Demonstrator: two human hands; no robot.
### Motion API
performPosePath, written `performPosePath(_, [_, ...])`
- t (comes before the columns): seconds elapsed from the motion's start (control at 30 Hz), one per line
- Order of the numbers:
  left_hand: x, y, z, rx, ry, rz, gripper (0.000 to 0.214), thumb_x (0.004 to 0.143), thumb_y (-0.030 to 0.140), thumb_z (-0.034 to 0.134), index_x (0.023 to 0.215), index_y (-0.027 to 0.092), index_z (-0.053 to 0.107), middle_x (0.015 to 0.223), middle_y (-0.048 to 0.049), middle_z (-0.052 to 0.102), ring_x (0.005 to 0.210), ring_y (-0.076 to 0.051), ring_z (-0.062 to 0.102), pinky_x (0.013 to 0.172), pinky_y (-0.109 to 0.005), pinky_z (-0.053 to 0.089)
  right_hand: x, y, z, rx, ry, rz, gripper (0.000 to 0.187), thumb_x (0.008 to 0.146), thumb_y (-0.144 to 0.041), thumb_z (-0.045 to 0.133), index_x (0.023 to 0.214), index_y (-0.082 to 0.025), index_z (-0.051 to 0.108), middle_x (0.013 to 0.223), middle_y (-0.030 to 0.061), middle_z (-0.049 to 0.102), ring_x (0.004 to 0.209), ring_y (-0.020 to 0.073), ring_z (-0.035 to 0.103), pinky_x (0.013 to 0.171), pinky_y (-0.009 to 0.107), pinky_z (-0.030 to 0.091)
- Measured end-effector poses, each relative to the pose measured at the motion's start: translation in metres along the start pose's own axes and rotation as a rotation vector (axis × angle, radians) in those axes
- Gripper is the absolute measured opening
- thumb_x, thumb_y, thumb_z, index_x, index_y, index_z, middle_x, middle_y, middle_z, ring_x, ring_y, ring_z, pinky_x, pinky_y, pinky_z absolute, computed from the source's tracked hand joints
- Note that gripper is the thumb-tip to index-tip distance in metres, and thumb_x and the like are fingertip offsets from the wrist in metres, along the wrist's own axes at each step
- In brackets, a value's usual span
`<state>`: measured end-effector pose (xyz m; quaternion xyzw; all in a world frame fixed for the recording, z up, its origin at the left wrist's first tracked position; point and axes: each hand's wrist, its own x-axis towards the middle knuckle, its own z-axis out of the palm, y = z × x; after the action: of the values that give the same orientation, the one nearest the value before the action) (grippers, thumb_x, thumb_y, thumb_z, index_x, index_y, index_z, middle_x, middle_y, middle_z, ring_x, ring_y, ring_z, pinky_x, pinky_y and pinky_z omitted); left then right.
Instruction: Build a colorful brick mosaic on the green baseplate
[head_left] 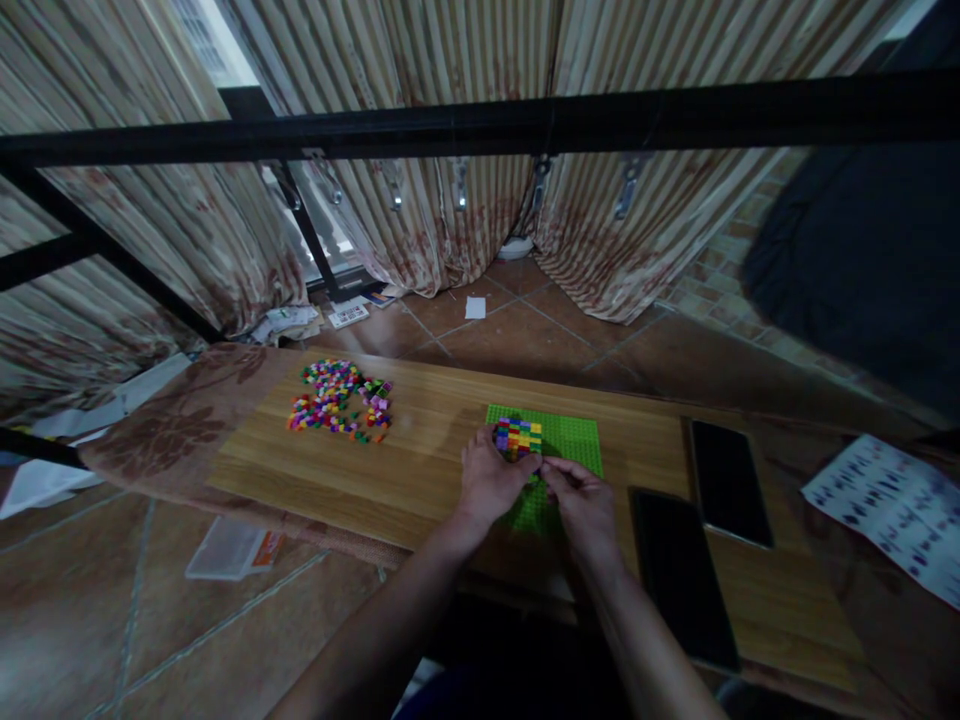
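Fingers (556, 466) of the right hand (589, 508) are bunched in a close pinch at the near right corner of the block of coloured bricks (519, 437); whether a small brick sits between them is too dim and small to tell. The left hand (487, 478) curls along the left and near side of that block, its thumb reaching across to the right fingertips; how firmly it grips cannot be told. The block sits on the green studded board (574, 430), which lies on the wooden table (427, 440). For work this fine, the left hand would do best to bear down lightly and evenly, keeping board and block from sliding, with its thumb out of the line of sight. The right fingertips should square each piece to the studs before pressing straight down, since a slanted push could loosen neighbours. The loose bricks (330, 377) lie well apart to the left, so reaching there calls for lifting the hand clear. On the right, the black tablet (684, 580) leaves the right wrist little room.
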<state>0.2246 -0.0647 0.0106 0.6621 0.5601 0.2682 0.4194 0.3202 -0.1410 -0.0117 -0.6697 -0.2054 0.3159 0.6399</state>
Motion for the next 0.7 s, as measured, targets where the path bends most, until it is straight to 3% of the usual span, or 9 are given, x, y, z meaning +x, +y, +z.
performPosePath(0.27, [-0.002, 0.003, 0.004, 0.031, 0.032, -0.045, 0.067, 0.061, 0.035, 0.078, 0.120, 0.011, 0.054, 0.119, -0.0193, 0.059, 0.116, -0.034, 0.052, 0.099, -0.045, 0.039, 0.000, 0.004, 0.001, 0.050, -0.005, 0.056, 0.040, 0.056, -0.049, 0.078, 0.077, -0.016, 0.071, 0.058, -0.0003, 0.063, 0.048, 0.0106, 0.047, 0.046, 0.024, 0.038])
performPosePath(0.4, [-0.003, -0.004, 0.000, -0.094, -0.006, -0.053, 0.066, 0.063, 0.040, 0.079, 0.119, 0.013, 0.055, 0.110, -0.0151, 0.065, 0.106, -0.029, 0.060, 0.093, -0.041, 0.045, -0.008, 0.005, -0.005, 0.034, 0.012, 0.023, 0.042, 0.062, -0.053, 0.074, 0.080, -0.015, 0.071, 0.064, 0.0023, 0.065, 0.052, 0.0120, 0.051, 0.048, 0.024, 0.039])
performPosePath(0.57, [-0.005, -0.035, -0.024, -0.376, 0.031, -0.057, 0.059, 0.075, 0.047, 0.069, 0.121, 0.014, 0.054, 0.111, -0.0129, 0.066, 0.089, -0.021, 0.065, 0.082, -0.034, 0.051, -0.032, 0.014, -0.023, -0.127, 0.012, -0.087, 0.037, 0.073, -0.051, 0.067, 0.085, -0.017, 0.072, 0.078, 0.0057, 0.071, 0.068, 0.0177, 0.061, 0.063, 0.029, 0.048])
performPosePath(0.7, [-0.010, -0.067, -0.055, -0.456, 0.098, -0.060, 0.048, 0.073, 0.044, 0.071, 0.108, 0.013, 0.062, 0.105, -0.0121, 0.069, 0.093, -0.021, 0.066, 0.087, -0.034, 0.050, -0.058, 0.023, -0.027, -0.336, -0.142, -0.223, 0.030, 0.082, -0.047, 0.060, 0.087, -0.020, 0.072, 0.091, 0.0069, 0.072, 0.085, 0.0226, 0.066, 0.077, 0.034, 0.051])
